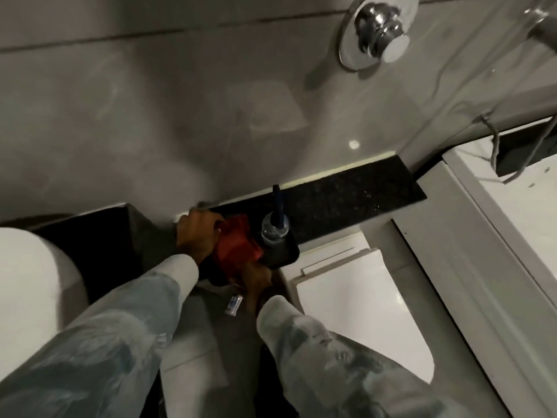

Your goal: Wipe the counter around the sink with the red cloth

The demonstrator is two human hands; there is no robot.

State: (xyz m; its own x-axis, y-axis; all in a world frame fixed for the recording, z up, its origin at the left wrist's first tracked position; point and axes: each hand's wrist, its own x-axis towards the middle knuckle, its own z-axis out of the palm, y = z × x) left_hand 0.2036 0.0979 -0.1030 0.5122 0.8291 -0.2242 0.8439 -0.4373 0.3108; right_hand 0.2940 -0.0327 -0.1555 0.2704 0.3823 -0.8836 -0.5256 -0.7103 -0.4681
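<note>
The red cloth [238, 245] is bunched on a black tray [284, 254] at the near end of the dark speckled counter [346, 200]. My left hand [197, 233] presses on the cloth's left side, fingers closed over it. My right hand [256, 279] is just below the cloth and grips the tray's front edge. A clear cup [272, 232] holding a blue toothbrush [278, 206] stands on the tray, right beside the cloth. The white sink [27, 267] curves in at the left edge.
A white toilet [361, 312] stands below the counter at right, with a chrome flush button [376, 28] on the grey tiled wall above. A small tube [233, 304] lies on the floor. A white frame [482, 267] runs along the right.
</note>
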